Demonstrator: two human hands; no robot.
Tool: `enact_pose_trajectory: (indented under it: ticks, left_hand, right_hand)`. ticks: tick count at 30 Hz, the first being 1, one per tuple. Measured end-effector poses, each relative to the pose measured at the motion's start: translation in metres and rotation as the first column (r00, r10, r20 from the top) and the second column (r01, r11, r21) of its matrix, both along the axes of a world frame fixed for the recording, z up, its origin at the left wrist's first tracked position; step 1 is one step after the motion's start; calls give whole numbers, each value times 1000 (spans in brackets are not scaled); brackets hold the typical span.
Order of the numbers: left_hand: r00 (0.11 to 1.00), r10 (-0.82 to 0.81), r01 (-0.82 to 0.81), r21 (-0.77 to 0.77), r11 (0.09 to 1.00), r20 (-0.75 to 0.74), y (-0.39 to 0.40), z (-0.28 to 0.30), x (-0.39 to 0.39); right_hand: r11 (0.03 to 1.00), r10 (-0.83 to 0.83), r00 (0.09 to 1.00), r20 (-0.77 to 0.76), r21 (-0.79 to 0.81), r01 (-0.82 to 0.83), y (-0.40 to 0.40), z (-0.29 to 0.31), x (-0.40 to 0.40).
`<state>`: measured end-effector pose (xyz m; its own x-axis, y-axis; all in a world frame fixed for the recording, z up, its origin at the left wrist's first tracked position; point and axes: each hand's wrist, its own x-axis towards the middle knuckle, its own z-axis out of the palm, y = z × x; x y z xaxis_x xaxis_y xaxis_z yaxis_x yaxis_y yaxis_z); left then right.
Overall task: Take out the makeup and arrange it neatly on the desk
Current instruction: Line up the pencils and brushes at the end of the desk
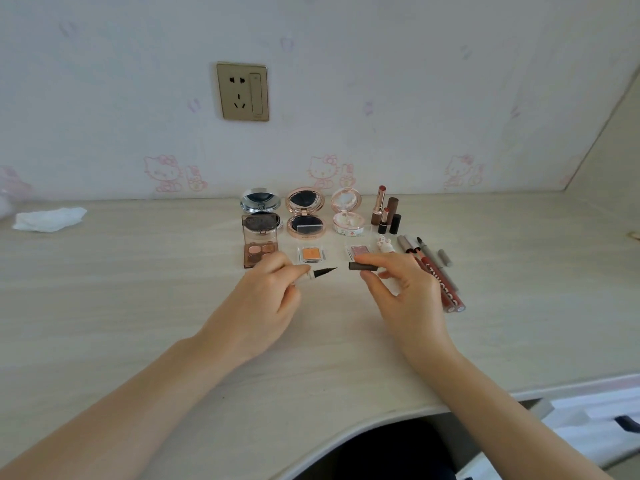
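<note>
Desk [138, 306]; eyeliner [323, 271] tip rightward

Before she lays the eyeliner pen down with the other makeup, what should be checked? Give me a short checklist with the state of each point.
1. Left hand grips eyeliner pen: ok.
2. Right hand holds its cap: ok.
3. Cap on the pen: not ok, tip bare.
4. Tip and cap opening face each other: ok.
5. Free desk right of the lip gloss tubes: ok.
6. Tip dry: cannot tell.
</note>
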<state>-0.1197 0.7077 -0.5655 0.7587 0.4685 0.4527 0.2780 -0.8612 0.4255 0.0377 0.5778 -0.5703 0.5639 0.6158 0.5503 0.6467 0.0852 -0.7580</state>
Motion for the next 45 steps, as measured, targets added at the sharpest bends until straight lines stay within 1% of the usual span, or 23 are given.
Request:
enact_pose_trajectory:
  ticks: [3, 6, 8, 10, 11, 15, 18, 22, 24, 26, 30, 34, 37, 39, 42, 45]
  left_hand:
    - [999, 19, -17, -36, 999, 45, 0, 3, 3]
    - [991, 19, -7, -91, 996, 133, -4, 10, 11]
    - [982, 41, -5, -189, 982, 186, -10, 16, 19]
    - [972, 78, -3, -322, 947, 221, -18, 24, 29]
    - [968, 89, 2, -366, 931, 233, -22, 28, 34]
    - [959, 82, 41, -422, 906, 270, -40, 42, 65]
    - [966, 76, 49, -463, 885, 248, -53, 49, 90]
    - [996, 57, -19, -493, 870, 63, -69, 49, 128]
    - [998, 64, -49, -474, 879, 17, -77, 46, 147]
    - [997, 77, -78, -417, 905, -19, -86, 44, 165]
    - [987, 76, -102, -189, 977, -141, -109, 40, 200]
    - [982, 44, -56, -59, 997, -183, -128, 38, 226]
    - [978, 30, -4, 125, 992, -208, -138, 38, 239]
    - [969, 37, 13, 201, 979, -243, -139, 33, 246]
    - [959, 34, 40, 254, 966, -280, -137, 23, 252]
    - [947, 31, 60, 270, 961, -321, -137, 17, 256]
  right_hand:
    - [1000, -31, 996, -81, 4, 31, -1, 2, 3]
    - [999, -24, 993, -118, 29, 27, -4, 10, 4]
    - [999, -26, 989, -146, 22, 29, -9, 18, 7]
    - [999, -26, 985, -172, 13, 29, -15, 24, 15]
    - [1000, -21, 982, -185, 6, 23, -18, 26, 19]
    - [999, -51, 966, -255, -10, 50, -33, 37, 39]
    - [996, -94, 972, -216, -11, 94, -45, 41, 59]
    - [992, -127, 969, -213, -37, 122, -62, 38, 87]
    - [989, -147, 971, -190, -56, 138, -70, 34, 102]
    - [984, -154, 974, -164, -116, 136, -77, 29, 118]
    - [950, -221, 972, -85, -243, 195, -89, 19, 149]
    - [880, -287, 956, 60, -378, 288, -96, 10, 173]
    - [842, -270, 943, 196, -427, 330, -99, 4, 183]
    - [837, -238, 939, 250, -437, 329, -100, -1, 185]
    - [825, -222, 930, 294, -452, 340, -103, -6, 188]
    - [812, -206, 925, 319, -472, 344, -105, -10, 191]
